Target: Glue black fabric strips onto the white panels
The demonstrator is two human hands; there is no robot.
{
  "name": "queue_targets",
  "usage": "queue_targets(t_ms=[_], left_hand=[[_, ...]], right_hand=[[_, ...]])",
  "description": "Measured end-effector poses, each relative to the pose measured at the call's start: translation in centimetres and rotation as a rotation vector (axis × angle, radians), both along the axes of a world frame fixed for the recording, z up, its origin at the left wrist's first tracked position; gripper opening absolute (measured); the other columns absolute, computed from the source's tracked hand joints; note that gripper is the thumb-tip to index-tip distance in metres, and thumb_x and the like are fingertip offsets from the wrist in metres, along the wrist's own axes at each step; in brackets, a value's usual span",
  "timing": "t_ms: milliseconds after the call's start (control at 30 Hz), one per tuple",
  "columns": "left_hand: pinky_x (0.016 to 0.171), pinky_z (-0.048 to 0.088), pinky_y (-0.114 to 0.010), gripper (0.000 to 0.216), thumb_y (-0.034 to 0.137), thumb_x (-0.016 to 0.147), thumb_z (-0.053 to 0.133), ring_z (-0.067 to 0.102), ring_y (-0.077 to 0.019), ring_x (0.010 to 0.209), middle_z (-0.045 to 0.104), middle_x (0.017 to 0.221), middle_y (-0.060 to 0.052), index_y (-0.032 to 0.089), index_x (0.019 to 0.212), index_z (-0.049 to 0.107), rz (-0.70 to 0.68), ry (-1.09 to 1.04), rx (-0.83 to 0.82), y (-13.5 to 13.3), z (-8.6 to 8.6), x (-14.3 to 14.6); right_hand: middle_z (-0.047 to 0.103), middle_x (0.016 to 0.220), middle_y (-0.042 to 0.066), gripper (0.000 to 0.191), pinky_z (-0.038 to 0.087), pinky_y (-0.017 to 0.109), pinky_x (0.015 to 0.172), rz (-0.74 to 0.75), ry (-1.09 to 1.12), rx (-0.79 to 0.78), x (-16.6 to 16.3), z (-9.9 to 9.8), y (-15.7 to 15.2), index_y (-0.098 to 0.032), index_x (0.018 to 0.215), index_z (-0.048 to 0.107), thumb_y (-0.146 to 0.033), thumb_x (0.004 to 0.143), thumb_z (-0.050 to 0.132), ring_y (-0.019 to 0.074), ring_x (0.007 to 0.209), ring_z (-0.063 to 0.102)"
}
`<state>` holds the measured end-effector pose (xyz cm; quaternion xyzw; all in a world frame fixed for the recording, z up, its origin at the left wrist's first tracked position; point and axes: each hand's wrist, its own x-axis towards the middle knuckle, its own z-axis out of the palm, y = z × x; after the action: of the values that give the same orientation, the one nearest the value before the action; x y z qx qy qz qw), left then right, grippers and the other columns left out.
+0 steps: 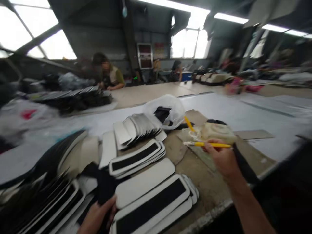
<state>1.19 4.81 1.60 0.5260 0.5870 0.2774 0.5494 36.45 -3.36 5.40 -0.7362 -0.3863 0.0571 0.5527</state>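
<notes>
My right hand (pixel 223 159) is closed around a brush with a yellow handle (pixel 215 145), its pale bristle end pointing left over the board. Beside it stands a pale plastic glue-like container (pixel 216 131), with a second yellow handle (pixel 188 123) leaning near it. At the bottom, my left hand (pixel 99 214) is closed at the left end of a plain white rounded panel (pixel 146 182), thumb on its edge; its other fingers are partly hidden. A dark piece (pixel 106 182) lies just above this hand. Below the panel, white panels with black centres (pixel 151 206) lie stacked.
More black-centred panels (pixel 136 158) and a fanned stack of white strips (pixel 140 125) lie beyond. Dark and white pieces (pixel 48 201) pile up at left. A clear plastic bag (pixel 176 112) holds black pieces. The table edge (pixel 209 216) runs along the right. Another person (pixel 113 74) works across the tables.
</notes>
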Motion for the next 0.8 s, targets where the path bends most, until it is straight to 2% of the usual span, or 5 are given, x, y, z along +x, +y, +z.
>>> queue_targets(t_ms=[100,200,300,567,800], left_hand=[[0.04,0.033,-0.02,0.038,0.038,0.085,0.054,0.041,-0.0062,0.038,0.047,0.043,0.005,0.014,0.055,0.052,0.042,-0.068,-0.162,-2.1,-2.3,-3.6],[0.039,0.031,-0.02,0.038,0.042,0.078,0.059,0.042,-0.0069,0.037,0.05,0.042,0.001,0.013,0.054,0.055,0.072,-0.133,-0.235,-1.6,-3.2,-4.2],[0.039,0.031,-0.019,0.037,0.044,0.075,0.06,0.043,-0.0071,0.037,0.051,0.042,0.0,0.013,0.053,0.055,0.064,-0.187,-0.253,-1.0,-3.2,-3.9],[0.037,0.031,-0.019,0.034,0.039,0.074,0.059,0.043,-0.0077,0.035,0.051,0.041,0.0,0.014,0.052,0.055,0.067,-0.249,-0.268,-1.0,-2.8,-4.1],[0.037,0.033,-0.019,0.031,0.039,0.073,0.059,0.045,-0.0089,0.038,0.051,0.043,0.001,0.015,0.053,0.054,0.097,-0.231,-0.237,-1.1,-2.8,-3.9]], right_hand=[[0.066,0.091,0.007,0.03,0.053,0.029,0.072,0.336,0.248,-0.022,-4.6,0.6,0.7,-0.018,0.096,0.059,-0.041,0.077,0.063,0.0187,0.082,0.065],[0.065,0.094,0.006,0.026,0.052,0.027,0.073,0.627,0.32,-0.177,-10.3,1.0,1.3,-0.019,0.095,0.062,-0.04,0.079,0.063,0.0176,0.084,0.063],[0.063,0.092,0.005,0.024,0.051,0.027,0.072,0.766,0.341,-0.254,-14.8,0.6,2.2,-0.018,0.093,0.062,-0.038,0.081,0.06,0.0167,0.081,0.061],[0.062,0.094,0.006,0.023,0.05,0.028,0.071,0.792,0.376,-0.352,-18.4,-1.3,4.1,-0.017,0.093,0.06,-0.037,0.081,0.06,0.0164,0.081,0.06],[0.061,0.088,0.007,0.022,0.051,0.03,0.065,0.627,0.117,-0.397,-15.9,-1.5,3.6,-0.019,0.089,0.06,-0.039,0.081,0.057,0.0182,0.075,0.059]])
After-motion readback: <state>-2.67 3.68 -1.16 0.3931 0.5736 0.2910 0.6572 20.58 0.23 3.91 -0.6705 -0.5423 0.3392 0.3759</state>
